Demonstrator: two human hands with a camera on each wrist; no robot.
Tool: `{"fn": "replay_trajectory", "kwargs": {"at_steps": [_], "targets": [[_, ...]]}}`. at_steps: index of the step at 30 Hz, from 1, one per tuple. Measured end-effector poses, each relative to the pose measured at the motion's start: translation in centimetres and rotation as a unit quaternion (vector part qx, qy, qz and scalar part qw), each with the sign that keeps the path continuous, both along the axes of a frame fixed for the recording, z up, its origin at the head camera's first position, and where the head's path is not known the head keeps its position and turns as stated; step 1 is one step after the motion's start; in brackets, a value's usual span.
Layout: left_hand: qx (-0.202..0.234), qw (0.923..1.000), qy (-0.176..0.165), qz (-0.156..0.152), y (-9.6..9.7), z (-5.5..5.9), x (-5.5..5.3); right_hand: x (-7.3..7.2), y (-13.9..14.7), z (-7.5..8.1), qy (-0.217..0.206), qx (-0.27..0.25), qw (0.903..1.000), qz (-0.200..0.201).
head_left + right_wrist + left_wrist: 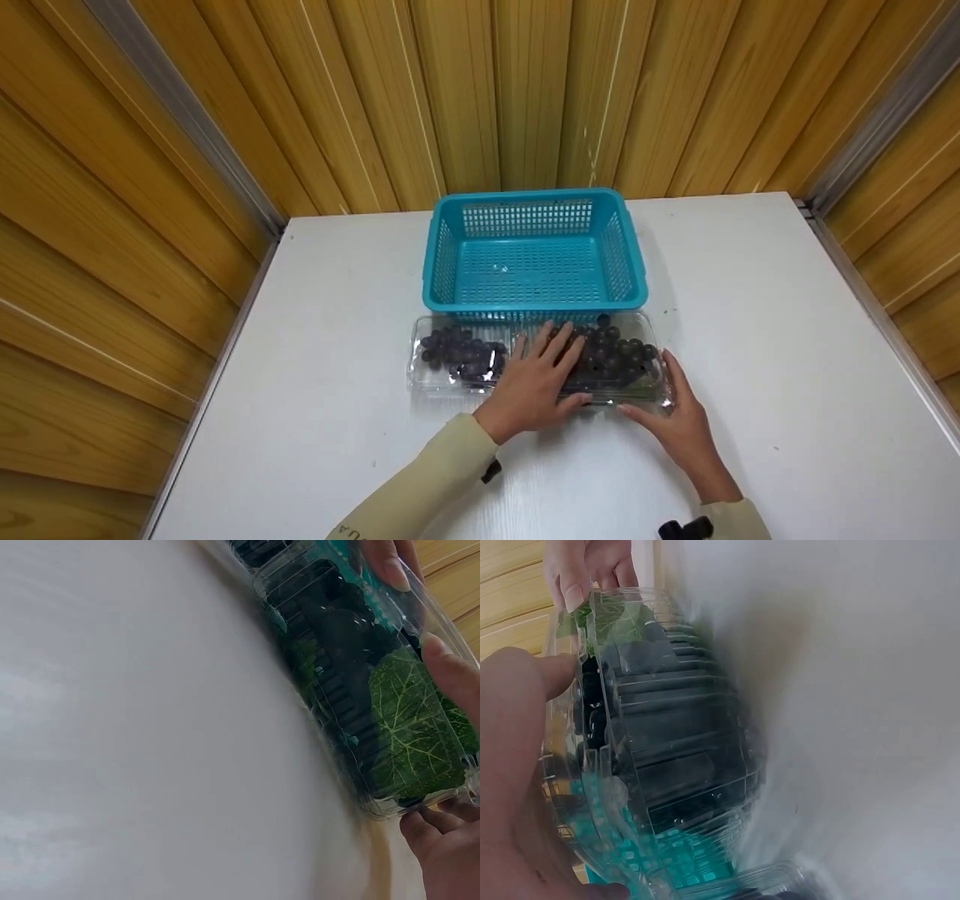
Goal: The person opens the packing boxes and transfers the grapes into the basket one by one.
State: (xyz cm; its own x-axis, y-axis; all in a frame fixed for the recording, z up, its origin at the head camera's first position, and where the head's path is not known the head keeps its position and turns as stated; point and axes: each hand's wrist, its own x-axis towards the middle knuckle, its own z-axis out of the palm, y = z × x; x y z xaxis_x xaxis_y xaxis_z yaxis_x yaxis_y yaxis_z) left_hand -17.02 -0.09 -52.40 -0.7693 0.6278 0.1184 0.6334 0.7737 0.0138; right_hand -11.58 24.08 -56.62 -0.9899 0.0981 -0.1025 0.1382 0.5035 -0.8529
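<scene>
A clear plastic clamshell box of dark grapes (619,364) lies on the white table, a green leaf (409,724) inside its right end. My left hand (531,386) rests on this box's lid, fingers spread and fairly straight, thumb by the front edge. Around the box's right front corner, my right hand (681,421) grips with its thumb at the front and fingers at the end. A second clear box of dark grapes (459,356) sits directly to the left. The left hand partly covers the place where the boxes meet.
A turquoise plastic basket (536,304) with mesh walls stands just behind the boxes, with nothing inside. The white table (322,375) spreads to both sides. Wood-patterned panels (525,97) rise behind it and at left and right.
</scene>
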Motion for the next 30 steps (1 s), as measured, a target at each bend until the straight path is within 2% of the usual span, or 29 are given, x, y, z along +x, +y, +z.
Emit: {"fn": "replay_trajectory", "kwargs": {"at_steps": [5,16,24,30], "targets": [[-0.011,0.9998,0.017,-0.002,0.03,-0.21,0.06,0.02,-0.05,-0.14,0.01,-0.004,0.9999,0.0],[-0.022,0.9996,0.018,0.005,0.26,0.0,0.25,-0.03,0.09,-0.18,-0.008,-0.032,0.9995,-0.001],[-0.022,0.9995,0.023,0.006,0.35,0.05,0.34,-0.11,0.16,0.12,-0.015,-0.07,0.9974,-0.012],[-0.015,0.9998,0.01,0.009,0.43,0.23,0.3,-0.13,0.28,0.03,-0.021,-0.074,0.997,-0.007]]}}
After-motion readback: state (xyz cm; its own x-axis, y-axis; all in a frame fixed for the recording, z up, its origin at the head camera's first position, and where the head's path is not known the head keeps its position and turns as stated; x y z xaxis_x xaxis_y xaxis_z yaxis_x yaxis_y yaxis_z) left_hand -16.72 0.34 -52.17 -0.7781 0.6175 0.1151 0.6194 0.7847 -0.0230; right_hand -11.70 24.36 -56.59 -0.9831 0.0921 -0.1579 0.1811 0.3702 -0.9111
